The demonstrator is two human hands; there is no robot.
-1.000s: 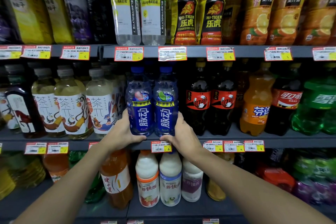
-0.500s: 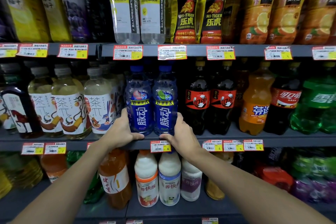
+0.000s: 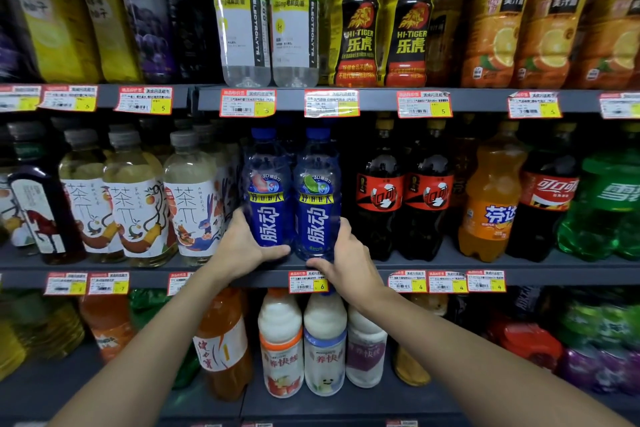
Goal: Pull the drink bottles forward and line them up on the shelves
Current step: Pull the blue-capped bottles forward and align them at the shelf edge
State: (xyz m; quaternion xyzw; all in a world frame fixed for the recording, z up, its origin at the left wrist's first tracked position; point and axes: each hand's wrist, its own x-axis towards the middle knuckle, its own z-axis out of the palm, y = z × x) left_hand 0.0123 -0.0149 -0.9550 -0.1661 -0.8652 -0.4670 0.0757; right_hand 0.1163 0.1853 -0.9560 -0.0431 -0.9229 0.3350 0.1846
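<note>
- As both hands work the middle shelf, the left hand [image 3: 242, 246] wraps the lower body of the left 脉动 bottle [image 3: 268, 204]. Its thumb lies across the front near the base and its fingers are hidden behind.
- The right hand [image 3: 349, 263] is curled round the lower side of the right 脉动 bottle [image 3: 317, 215], thumb low by the shelf lip.
- The two blue bottles stand upright between the hands, touching each other, at the front edge of the middle shelf [image 3: 571, 274].
- Handling, judged: full plastic bottles, so moderately heavy. The walls are thin and will flex if squeezed, and the smooth label wrap is likely a bit slippery.
- Best hold looks like low on the body, as now. It keeps the bottle from tipping as it slides, whereas a pull at the cap would tilt it.
- Just outside the left hand are 茶π tea bottles [image 3: 192, 208]; just outside the right are black cola bottles [image 3: 379, 198]. Gaps are tight, so the knuckles could nudge them.
- Directly under the hands, a price tag [image 3: 308, 282] is clipped to the shelf front.
</note>
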